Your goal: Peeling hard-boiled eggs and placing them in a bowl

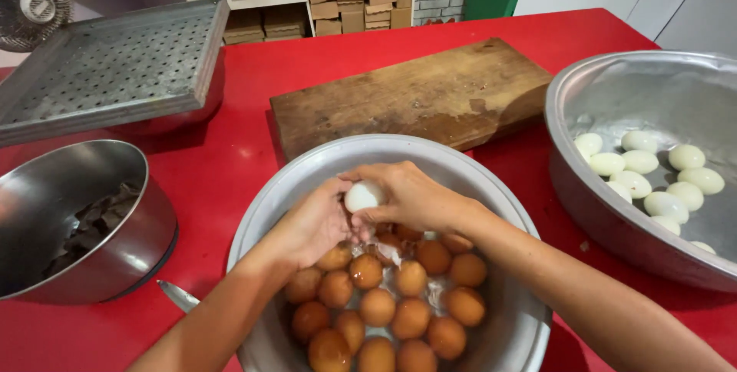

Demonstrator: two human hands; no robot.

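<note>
Over the middle basin (pixel 491 188), both hands meet on one egg (pixel 361 197). Left hand (pixel 315 222) cups it from below and the side, fingers closed against the white; right hand (pixel 411 195) wraps over from the far side, thumb and fingers pinched on it. Egg shows white, shell mostly off, between the two thumbs. Brown unpeeled eggs (pixel 391 303) sit in water beneath. Peeled white eggs (pixel 652 176) lie in the right-hand basin (pixel 568 103). Wooden board (pixel 414 95) behind; steel bowl (pixel 127 245) of shell scraps at left.

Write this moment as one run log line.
left hand: touching white peeled egg | right hand: holding it | below: round metal basin of brown unpeeled eggs
</note>
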